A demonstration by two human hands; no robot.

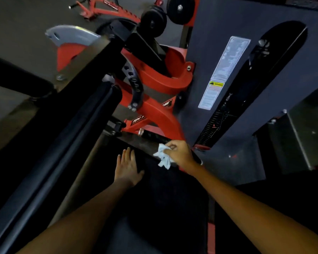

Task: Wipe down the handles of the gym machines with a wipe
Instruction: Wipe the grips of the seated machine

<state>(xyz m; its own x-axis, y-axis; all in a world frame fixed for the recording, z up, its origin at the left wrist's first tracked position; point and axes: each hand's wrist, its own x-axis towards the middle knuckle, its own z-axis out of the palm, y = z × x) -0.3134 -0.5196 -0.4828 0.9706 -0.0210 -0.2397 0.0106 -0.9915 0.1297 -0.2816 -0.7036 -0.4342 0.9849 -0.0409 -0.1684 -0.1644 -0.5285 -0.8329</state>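
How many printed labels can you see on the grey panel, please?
2: a long pale label upper on the grey panel, and a warning label with a yellow header just below it. Others may be hidden.

Red frame arm of the machine: a black brand plate with white slanted lettering, of which only the opening letters, apparently "RAI", can be read; the rest is blurred. Dark grey shroud of the weight stack: a tall white instruction label, its print too small to read, and below it a warning label headed by a yellow band with a black triangle symbol; its wording is illegible.
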